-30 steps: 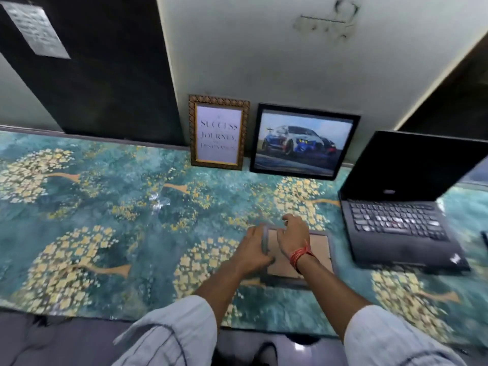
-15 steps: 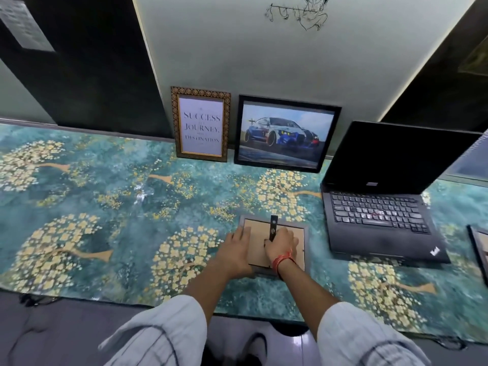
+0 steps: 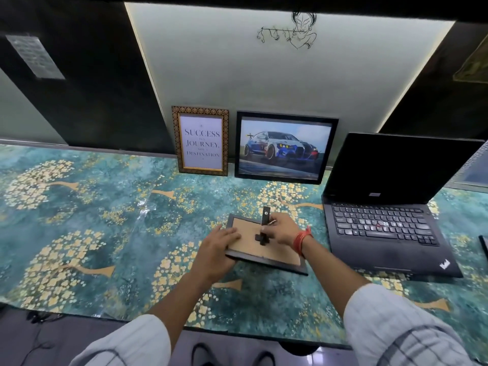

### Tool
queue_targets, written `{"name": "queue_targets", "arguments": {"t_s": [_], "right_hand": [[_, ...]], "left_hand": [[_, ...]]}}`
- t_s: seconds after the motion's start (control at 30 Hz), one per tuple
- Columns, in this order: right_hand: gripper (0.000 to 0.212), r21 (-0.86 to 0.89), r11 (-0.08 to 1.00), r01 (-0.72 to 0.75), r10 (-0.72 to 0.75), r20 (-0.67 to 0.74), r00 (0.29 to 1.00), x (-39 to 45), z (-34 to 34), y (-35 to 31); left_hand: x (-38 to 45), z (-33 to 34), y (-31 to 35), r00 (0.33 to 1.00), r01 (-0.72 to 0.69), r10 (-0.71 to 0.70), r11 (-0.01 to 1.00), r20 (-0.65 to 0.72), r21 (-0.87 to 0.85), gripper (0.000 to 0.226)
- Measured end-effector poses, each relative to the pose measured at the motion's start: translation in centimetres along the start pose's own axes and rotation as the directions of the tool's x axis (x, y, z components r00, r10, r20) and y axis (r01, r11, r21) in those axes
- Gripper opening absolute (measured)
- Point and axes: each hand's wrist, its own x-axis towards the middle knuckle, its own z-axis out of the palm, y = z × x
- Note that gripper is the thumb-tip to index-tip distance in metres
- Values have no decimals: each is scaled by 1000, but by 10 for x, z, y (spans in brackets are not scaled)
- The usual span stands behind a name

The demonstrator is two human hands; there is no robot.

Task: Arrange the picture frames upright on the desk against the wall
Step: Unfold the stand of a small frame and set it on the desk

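A dark picture frame (image 3: 266,253) lies face down near the desk's front edge, brown backing up, its near-left side lifted slightly. My left hand (image 3: 217,248) grips its left edge. My right hand (image 3: 281,228) pinches the black stand leg (image 3: 264,221), which sticks up from the backing. Two frames stand upright against the pale wall: a gold-bordered quote frame (image 3: 200,141) and, to its right, a black frame with a car picture (image 3: 284,149).
An open black laptop (image 3: 383,207) sits right of the frame. Another frame's corner (image 3: 483,244) shows at the far right edge. The desk (image 3: 92,220) carries a teal mat with gold trees. A framed object (image 3: 475,170) leans behind the laptop.
The black stand leg has been swung up from the frame's backing. The frame's left side has lifted off the desk. The camera has tilted up a little.
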Motion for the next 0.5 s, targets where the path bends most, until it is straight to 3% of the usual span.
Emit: {"name": "queue_targets", "arguments": {"t_s": [0.07,0.13,0.3,0.5], "right_hand": [[9,-97,995,-5,9,37,999,13,-8,-12],[12,-179,984,1,9,57,998,25,-14,-24],[21,-441,897,-26,136,220,966,56,-22,-56],[14,-475,864,-166,364,364,857,76,-23,-88]], "left_hand": [[10,-7,1,989,3,-21,992,-147,-126,40],[22,-11,7,973,80,-140,949,-181,-304,30],[43,-14,4,932,271,-357,796,-59,-541,18],[63,-20,-18,908,364,-417,723,50,-586,15]]}}
